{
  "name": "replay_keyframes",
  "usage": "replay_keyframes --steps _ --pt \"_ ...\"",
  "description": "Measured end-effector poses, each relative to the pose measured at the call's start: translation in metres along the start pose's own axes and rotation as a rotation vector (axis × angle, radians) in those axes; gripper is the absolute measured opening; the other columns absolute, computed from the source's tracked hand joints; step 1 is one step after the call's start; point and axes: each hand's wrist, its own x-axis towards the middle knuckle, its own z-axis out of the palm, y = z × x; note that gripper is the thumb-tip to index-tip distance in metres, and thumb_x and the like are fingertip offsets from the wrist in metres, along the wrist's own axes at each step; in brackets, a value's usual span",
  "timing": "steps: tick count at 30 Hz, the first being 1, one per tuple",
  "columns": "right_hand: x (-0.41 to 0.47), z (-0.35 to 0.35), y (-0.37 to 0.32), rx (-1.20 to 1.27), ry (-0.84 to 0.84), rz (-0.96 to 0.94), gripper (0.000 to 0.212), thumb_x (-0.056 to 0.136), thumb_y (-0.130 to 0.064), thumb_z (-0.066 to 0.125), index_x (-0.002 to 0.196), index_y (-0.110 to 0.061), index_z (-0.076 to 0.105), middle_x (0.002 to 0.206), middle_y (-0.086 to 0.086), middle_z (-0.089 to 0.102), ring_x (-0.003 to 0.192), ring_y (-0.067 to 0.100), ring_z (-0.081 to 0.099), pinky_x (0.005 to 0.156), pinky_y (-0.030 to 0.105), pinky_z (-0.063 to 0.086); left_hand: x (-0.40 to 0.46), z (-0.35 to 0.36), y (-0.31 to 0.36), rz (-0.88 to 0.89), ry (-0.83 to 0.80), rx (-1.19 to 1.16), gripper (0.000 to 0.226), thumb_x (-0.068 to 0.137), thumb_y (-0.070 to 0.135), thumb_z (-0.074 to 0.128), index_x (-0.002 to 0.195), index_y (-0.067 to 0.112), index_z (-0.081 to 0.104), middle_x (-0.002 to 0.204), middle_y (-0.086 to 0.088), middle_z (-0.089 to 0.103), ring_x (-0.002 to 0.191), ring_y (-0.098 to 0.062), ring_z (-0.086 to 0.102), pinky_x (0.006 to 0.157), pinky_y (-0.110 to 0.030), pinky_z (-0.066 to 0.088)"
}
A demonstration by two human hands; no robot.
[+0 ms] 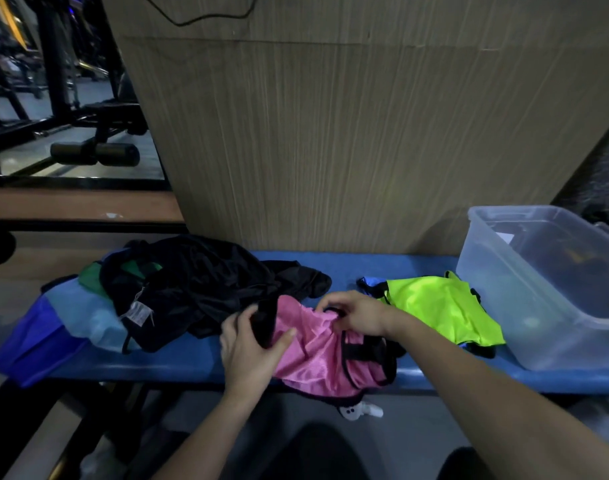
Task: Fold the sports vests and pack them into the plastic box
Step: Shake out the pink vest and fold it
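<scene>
both hands on the pink vest at the front of the desk

the pink mesh vest [316,355] lies crumpled on the blue desk [178,365], at its near edge, with part of the fabric hanging over the front. the left hand [251,348] grasps the vest's left side, thumb curled over a dark strip of trim and fingers wrapped behind it. the right hand [356,315] pinches the vest's upper edge, fingers bent down into the bunched fabric near its black binding. each grip is clenched on the pink vest.

just right of the right hand, a neon yellow vest [445,306] with black trim lies flat on the desk, a bit of blue fabric showing under its far left corner. beyond it, at the right end of the desk, stands the clear plastic box [497,282], open at the top, with something dark inside that is hard to make out through the wall.

to the left, a heap of garments [178,285] sits on the desk: a black one on top with a white label showing, green, pale blue and deep blue pieces beneath, the deep blue one drooping off the left end. a wood-grain panel [330,133] rises behind the desk.
</scene>
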Motion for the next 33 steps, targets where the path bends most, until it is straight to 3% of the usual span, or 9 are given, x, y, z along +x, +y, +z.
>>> replay_keyframes --steps 4,6,10,12,15,18,22,25,33 --pt "0.011 0.002 -0.010 -0.024 -0.064 -0.082 0.048 0.078 0.023 0.057 0.100 -0.019 0.066 0.094 -0.017 0.066 0.089 -0.006 0.061 0.085 0.014 0.044 0.027 -0.002 -0.001 0.039 -0.496 -0.207 0.135 0.050 0.051 0.094 0.158 0.034 0.014 0.147 0.018 0.040 0.136 0.002 0.039 0.114 -0.023 0.030" --pt "0.013 0.006 -0.010 -0.041 -0.074 -0.117 0.045 0.079 0.022 0.058 0.102 -0.015 0.066 0.097 -0.013 0.066 0.092 -0.005 0.061 0.087 0.015 0.045 0.035 0.000 -0.004 -0.050 -0.612 -0.213 0.124 0.048 0.045 0.097 0.152 0.030 0.029 0.137 0.014 0.056 0.128 -0.005 0.054 0.109 -0.025 0.041" --pt "0.017 0.010 0.000 -0.053 -0.009 -0.115 0.039 0.081 0.014 0.062 0.107 -0.014 0.062 0.102 -0.004 0.065 0.097 0.010 0.062 0.091 0.027 0.050 0.039 0.001 -0.005 -0.133 -0.590 -0.338 0.046 0.072 0.017 0.089 0.113 0.015 0.070 0.103 -0.005 0.077 0.100 -0.025 0.073 0.089 -0.038 0.058" --pt "0.015 0.009 0.007 -0.082 0.057 -0.012 0.036 0.084 -0.011 0.072 0.117 -0.021 0.061 0.111 0.001 0.066 0.103 0.020 0.063 0.097 0.040 0.050 0.037 0.000 -0.004 -0.184 -0.553 -0.482 0.042 0.073 0.015 0.085 0.112 0.013 0.070 0.103 -0.011 0.077 0.096 -0.029 0.073 0.086 -0.042 0.058" --pt "-0.004 0.012 0.004 -0.003 -0.020 0.210 0.054 0.074 -0.048 0.081 0.122 -0.030 0.063 0.114 -0.007 0.072 0.105 0.013 0.069 0.099 0.036 0.053 0.034 -0.003 0.003 -0.277 -0.504 -0.640 0.038 0.077 0.010 0.079 0.114 0.008 0.069 0.105 -0.020 0.074 0.094 -0.034 0.073 0.083 -0.041 0.056" --pt "-0.026 0.016 -0.003 0.229 -0.104 0.249 0.034 0.078 -0.025 0.082 0.108 -0.017 0.069 0.103 0.003 0.077 0.097 0.021 0.073 0.092 0.038 0.057 0.032 -0.008 0.016 -0.342 -0.479 -0.711 0.028 0.086 0.004 0.069 0.113 0.007 0.068 0.101 -0.020 0.075 0.089 -0.032 0.073 0.077 -0.037 0.057" --pt "-0.055 -0.008 -0.003 0.349 0.009 0.261 0.033 0.072 -0.009 0.078 0.103 -0.010 0.065 0.096 0.012 0.073 0.092 0.027 0.071 0.089 0.045 0.056 0.028 0.003 0.049 -0.389 -0.580 -0.741 0.024 0.085 0.006 0.070 0.109 0.007 0.071 0.102 -0.022 0.074 0.089 -0.033 0.072 0.078 -0.036 0.058" --pt "-0.077 -0.054 0.005 0.204 0.176 0.315 0.040 0.075 -0.010 0.083 0.109 -0.005 0.062 0.092 0.014 0.071 0.081 0.025 0.069 0.076 0.035 0.058 0.029 0.035 0.080 -0.382 -0.645 -0.699 0.018 0.085 0.004 0.070 0.104 0.004 0.073 0.094 -0.019 0.075 0.078 -0.027 0.073 0.068 -0.031 0.060" --pt "-0.082 -0.165 0.020 -0.579 0.457 0.353 0.041 0.075 -0.033 0.086 0.106 -0.014 0.066 0.097 0.011 0.066 0.093 0.029 0.062 0.074 0.032 0.045 0.031 0.129 0.144 -0.384 -0.734 -0.772 0.018 0.089 0.006 0.070 0.107 0.004 0.072 0.102 -0.019 0.075 0.085 -0.028 0.074 0.077 -0.036 0.061"
